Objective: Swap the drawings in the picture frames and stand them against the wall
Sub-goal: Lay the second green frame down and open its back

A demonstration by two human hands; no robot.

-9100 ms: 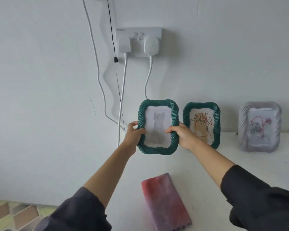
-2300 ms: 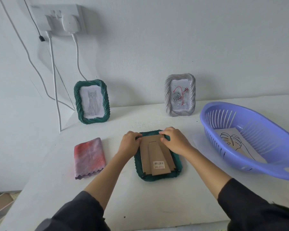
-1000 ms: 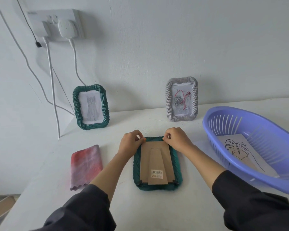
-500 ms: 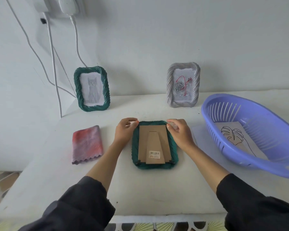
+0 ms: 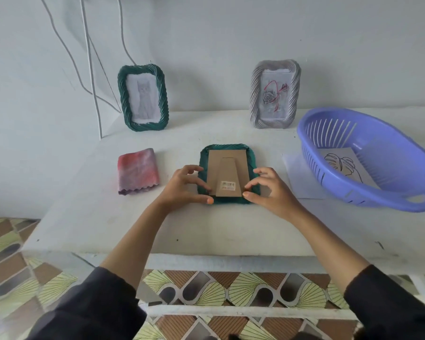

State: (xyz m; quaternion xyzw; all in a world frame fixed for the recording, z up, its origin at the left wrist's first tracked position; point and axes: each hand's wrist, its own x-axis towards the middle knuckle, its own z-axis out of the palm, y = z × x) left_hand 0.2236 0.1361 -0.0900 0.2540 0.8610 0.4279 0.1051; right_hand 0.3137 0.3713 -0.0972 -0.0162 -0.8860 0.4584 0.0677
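Note:
A green picture frame [image 5: 227,146] lies face down at the middle of the white table, its brown cardboard back [image 5: 227,168] and stand up. My left hand [image 5: 184,186] pinches its lower left corner with thumb and curled fingers. My right hand [image 5: 272,192] pinches the lower right corner the same way. A second green frame [image 5: 123,99] with a cat drawing stands against the wall at the back left. A grey frame [image 5: 255,94] with a rose drawing stands against the wall at the back right. A leaf drawing [image 5: 341,165] lies in the purple basket [image 5: 378,192].
A folded red and grey cloth [image 5: 138,174] lies left of the face-down frame. A white sheet [image 5: 297,177] lies partly under the basket. White cables [image 5: 91,69] hang down the wall at the back left. The table's front edge [image 5: 206,253] runs below my wrists.
Both hands have moved from the upper corners of the face-down frame down to its lower corners. The view has tilted down, showing the table's front edge and the patterned floor.

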